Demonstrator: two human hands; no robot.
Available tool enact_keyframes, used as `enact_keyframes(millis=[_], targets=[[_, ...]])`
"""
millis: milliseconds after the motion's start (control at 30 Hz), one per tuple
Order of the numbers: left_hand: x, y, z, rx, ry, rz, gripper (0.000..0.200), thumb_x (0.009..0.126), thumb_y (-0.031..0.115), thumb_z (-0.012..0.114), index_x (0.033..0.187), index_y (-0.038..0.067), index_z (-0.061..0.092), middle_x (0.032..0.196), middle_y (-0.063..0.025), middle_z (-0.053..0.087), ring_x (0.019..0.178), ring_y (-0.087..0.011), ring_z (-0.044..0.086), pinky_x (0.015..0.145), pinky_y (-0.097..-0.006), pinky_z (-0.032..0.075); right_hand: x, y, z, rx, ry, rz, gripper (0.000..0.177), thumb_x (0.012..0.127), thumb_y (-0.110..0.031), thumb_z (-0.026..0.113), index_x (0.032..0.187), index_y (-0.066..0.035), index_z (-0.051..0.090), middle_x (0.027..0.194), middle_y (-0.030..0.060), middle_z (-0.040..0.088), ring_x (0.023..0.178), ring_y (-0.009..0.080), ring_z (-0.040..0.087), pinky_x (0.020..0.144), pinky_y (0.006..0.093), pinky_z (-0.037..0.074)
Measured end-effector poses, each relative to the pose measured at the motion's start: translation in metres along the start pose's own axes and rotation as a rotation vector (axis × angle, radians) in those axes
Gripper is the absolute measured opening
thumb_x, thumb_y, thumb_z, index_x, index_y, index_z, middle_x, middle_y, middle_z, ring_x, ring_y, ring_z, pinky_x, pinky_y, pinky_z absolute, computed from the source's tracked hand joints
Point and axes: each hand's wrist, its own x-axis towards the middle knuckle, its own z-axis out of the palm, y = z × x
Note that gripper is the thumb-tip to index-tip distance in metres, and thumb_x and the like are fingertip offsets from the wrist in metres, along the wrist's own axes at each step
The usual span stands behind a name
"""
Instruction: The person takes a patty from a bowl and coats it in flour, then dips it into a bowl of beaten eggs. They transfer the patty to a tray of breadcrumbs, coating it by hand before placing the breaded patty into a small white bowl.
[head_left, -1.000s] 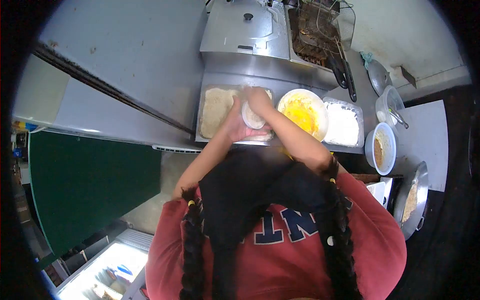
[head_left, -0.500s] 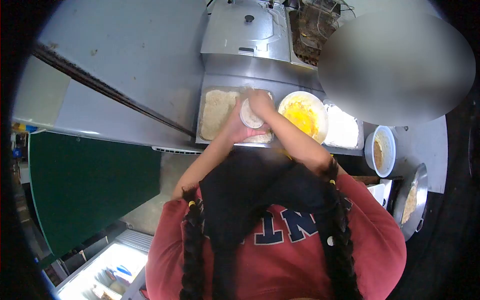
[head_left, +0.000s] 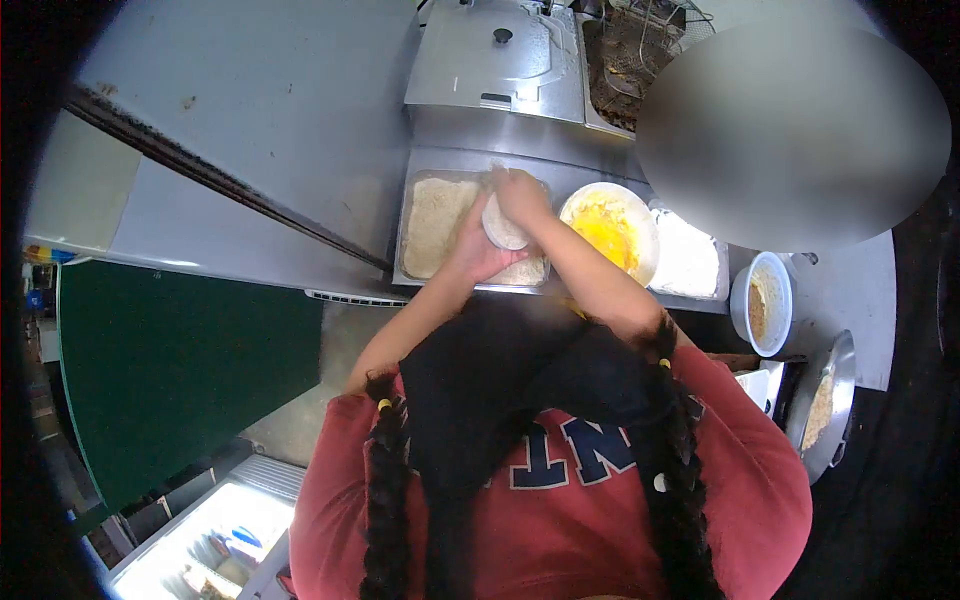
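A metal tray (head_left: 407, 235) of pale crumbs lies in front of me on the counter. Over its right half, my left hand (head_left: 478, 248) holds a small round white container (head_left: 505, 228) with pale crumbs in it, the fingers wrapped round its side and underneath. My right hand (head_left: 518, 195) is at the container's upper edge, its fingers bent and pressed together; whatever they grip is hidden. Just right of the tray stands a white bowl (head_left: 648, 240) with yellow, egg-like liquid.
A white-filled tray (head_left: 688, 255), a pale blue bowl (head_left: 781, 300) and a metal pan (head_left: 843, 380) stand to the right. Behind are a lidded metal unit (head_left: 490, 65) and wire baskets (head_left: 645, 45). A large grey panel (head_left: 250, 120) rises at the left.
My right hand has shifted slightly at the container's upper edge. The container is tilted a little differently in my left hand, still over the tray.
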Motion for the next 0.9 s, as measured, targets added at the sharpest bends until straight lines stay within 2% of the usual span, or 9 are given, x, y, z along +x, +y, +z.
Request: enact_keyframes(millis=[100, 167, 233, 267, 333, 433, 533, 700, 900], targets=[[0.005, 0.005, -0.009, 0.023, 0.007, -0.057, 0.084, 0.090, 0.079, 0.026, 0.142, 0.015, 0.044, 0.135, -0.0131, 0.055, 0.119, -0.0330, 0.058, 0.092, -0.0529, 0.052, 0.016, 0.023, 0.018, -0.104, -0.081, -0.402, 0.054, 0.096, -0.043, 0.044, 0.097, 0.004, 0.070, 0.094, 0.0301, 0.066, 0.093, 0.0458, 0.064, 0.085, 0.0513, 0.048], [0.013, 0.009, -0.029, 0.036, -0.015, -0.126, 0.084, 0.090, 0.079, 0.026, 0.142, 0.015, 0.044, 0.133, -0.0132, 0.057, 0.115, -0.0333, 0.060, 0.086, -0.0506, 0.056, 0.000, 0.009, 0.011, -0.210, -0.147, -0.346, 0.050, 0.098, -0.038, 0.041, 0.100, 0.003, 0.068, 0.100, 0.0307, 0.065, 0.096, 0.0461, 0.063, 0.088, 0.0526, 0.046], [0.026, 0.013, -0.045, -0.129, -0.849, -0.356, 0.088, 0.088, 0.081, 0.025, 0.142, 0.014, 0.044, 0.130, -0.0137, 0.059, 0.110, -0.0347, 0.063, 0.076, -0.0474, 0.059, -0.014, -0.009, 0.000, -0.314, -0.216, -0.297, 0.046, 0.100, -0.033, 0.038, 0.103, 0.002, 0.067, 0.105, 0.0314, 0.064, 0.100, 0.0465, 0.061, 0.091, 0.0539, 0.044], [0.021, 0.010, -0.045, -0.129, -0.848, -0.356, 0.088, 0.088, 0.081, 0.025, 0.142, 0.014, 0.044, 0.130, -0.0137, 0.059, 0.110, -0.0347, 0.063, 0.076, -0.0474, 0.059, -0.020, -0.017, -0.006, -0.282, -0.234, -0.200, 0.046, 0.100, -0.034, 0.038, 0.103, 0.002, 0.066, 0.107, 0.0312, 0.063, 0.100, 0.0466, 0.061, 0.091, 0.0542, 0.044], [-0.006, 0.009, -0.010, 0.096, -0.016, -0.233, 0.084, 0.091, 0.076, 0.023, 0.143, 0.013, 0.043, 0.136, -0.0161, 0.055, 0.119, -0.0368, 0.058, 0.085, -0.0546, 0.055, -0.015, -0.012, -0.004, -0.249, -0.248, -0.101, 0.047, 0.100, -0.035, 0.038, 0.104, 0.002, 0.066, 0.110, 0.0311, 0.063, 0.101, 0.0466, 0.060, 0.092, 0.0545, 0.044], [-0.005, 0.009, -0.007, -0.079, -0.006, -0.073, 0.075, 0.096, 0.066, 0.023, 0.145, 0.012, 0.041, 0.144, -0.0178, 0.047, 0.132, -0.0383, 0.047, 0.100, -0.0645, 0.042, -0.001, -0.004, 0.001, -0.238, -0.263, -0.232, 0.048, 0.096, -0.037, 0.044, 0.104, 0.003, 0.069, 0.108, 0.0270, 0.066, 0.103, 0.0436, 0.062, 0.093, 0.0474, 0.047], [-0.012, 0.016, -0.002, -0.133, 0.035, 0.025, 0.067, 0.097, 0.055, 0.025, 0.148, 0.013, 0.038, 0.149, -0.0178, 0.040, 0.140, -0.0375, 0.035, 0.111, -0.0676, 0.024, -0.010, -0.012, -0.001, 0.063, -0.168, -0.431, 0.047, 0.095, -0.032, 0.046, 0.127, 0.000, 0.059, 0.133, 0.0234, 0.056, 0.123, 0.0404, 0.053, 0.103, 0.0489, 0.042], [-0.008, 0.013, 0.007, -0.421, -0.185, 0.153, 0.063, 0.097, 0.049, 0.028, 0.146, 0.010, 0.039, 0.148, -0.0176, 0.041, 0.137, -0.0445, 0.036, 0.112, -0.0658, 0.023, -0.036, -0.028, 0.004, -0.357, -0.145, -0.613, 0.061, 0.093, -0.031, 0.052, 0.148, -0.010, 0.037, 0.157, 0.0159, 0.031, 0.146, 0.0387, 0.024, 0.113, 0.0651, 0.020], [-0.006, 0.012, 0.004, -0.392, -0.172, 0.162, 0.062, 0.097, 0.050, 0.028, 0.149, 0.016, 0.036, 0.151, -0.0157, 0.038, 0.141, -0.0376, 0.033, 0.113, -0.0651, 0.020, -0.039, -0.037, 0.001, -0.387, -0.149, -0.644, 0.062, 0.093, -0.029, 0.052, 0.150, -0.010, 0.035, 0.157, 0.0165, 0.029, 0.147, 0.0370, 0.023, 0.115, 0.0625, 0.018]])
